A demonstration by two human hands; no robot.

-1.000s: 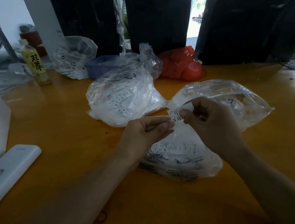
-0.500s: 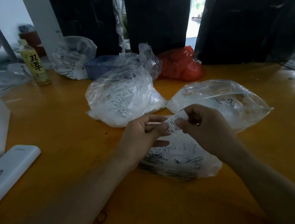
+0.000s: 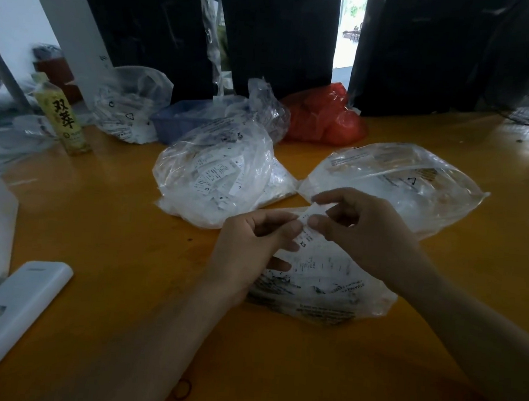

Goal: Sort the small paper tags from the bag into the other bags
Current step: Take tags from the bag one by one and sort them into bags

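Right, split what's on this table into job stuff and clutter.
Job: paper tag pinched by left hand and right hand; near bag; tag-filled bag; right-side bag.
Clutter: drink bottle; red bag; white remote; blue tray.

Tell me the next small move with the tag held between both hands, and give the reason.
Probably carry the tag to the left clear bag. It reads XS, an XS tag shows inside that bag, and both the left hand and right hand pinch it.

Garment packing workshop: bags of size tags (image 3: 214,177) on worktable (image 3: 113,220).
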